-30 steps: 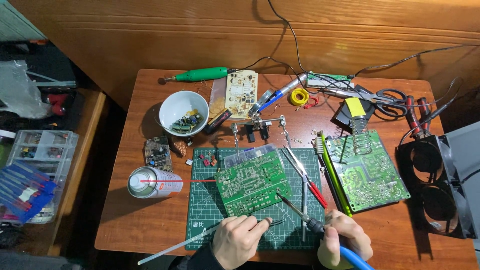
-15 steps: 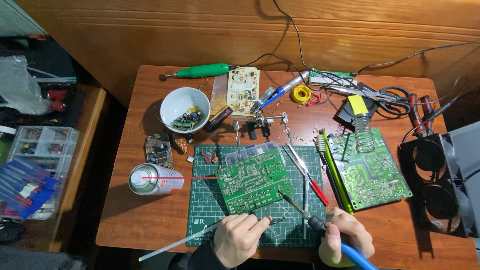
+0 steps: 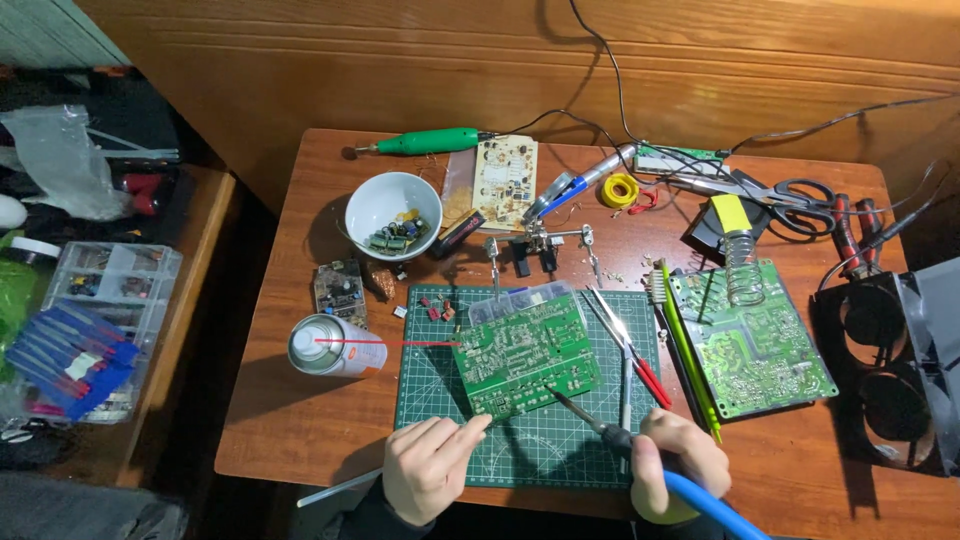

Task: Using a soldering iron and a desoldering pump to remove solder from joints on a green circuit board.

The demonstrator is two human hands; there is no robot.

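Observation:
A green circuit board (image 3: pixel 525 352) lies tilted on the green cutting mat (image 3: pixel 440 430) at the table's middle. My right hand (image 3: pixel 680 462) grips a soldering iron (image 3: pixel 590 425) with a blue handle, its tip touching the board's near right edge. My left hand (image 3: pixel 428 468) rests on the mat just below the board's near corner, its fingers pinched on a thin solder wire that points at the board.
A spray can (image 3: pixel 325 345) lies left of the mat. A white bowl (image 3: pixel 393 215) of parts stands behind it. A second green board (image 3: pixel 755 345) and iron stand (image 3: pixel 735 270) sit right. Tweezers and red-handled pliers (image 3: pixel 630 350) lie on the mat. Parts boxes (image 3: pixel 100 300) fill a side shelf.
Both hands have stayed in place at the board's near edge; the view has only shifted slightly.

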